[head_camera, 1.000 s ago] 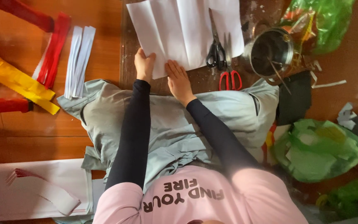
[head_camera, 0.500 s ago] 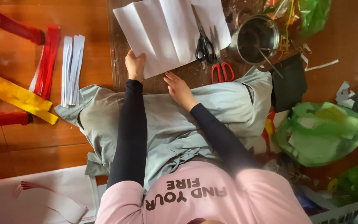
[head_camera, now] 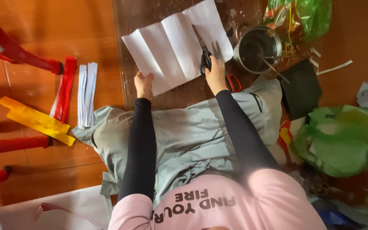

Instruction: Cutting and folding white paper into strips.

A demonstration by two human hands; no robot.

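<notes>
A creased white paper sheet (head_camera: 171, 49) lies on a dark wooden board (head_camera: 137, 21) in front of me. My left hand (head_camera: 143, 83) presses on the sheet's near left corner. My right hand (head_camera: 216, 75) rests over the handles of a pair of scissors (head_camera: 204, 53) lying on the sheet's right edge, blades pointing away. A red handle loop (head_camera: 234, 83) shows beside my right wrist. Whether the fingers are closed around the handles is hard to see.
A metal pot (head_camera: 258, 47) with sticks in it stands right of the sheet. White strips (head_camera: 86, 93), red strips (head_camera: 66, 87) and yellow strips (head_camera: 37, 120) lie on the orange floor at left. Green plastic bags (head_camera: 341, 140) sit at right. Grey cloth (head_camera: 188, 136) covers my lap.
My right hand has moved from the board's near edge up and right onto the scissors. My left hand stayed on the paper's corner. The view shifted.
</notes>
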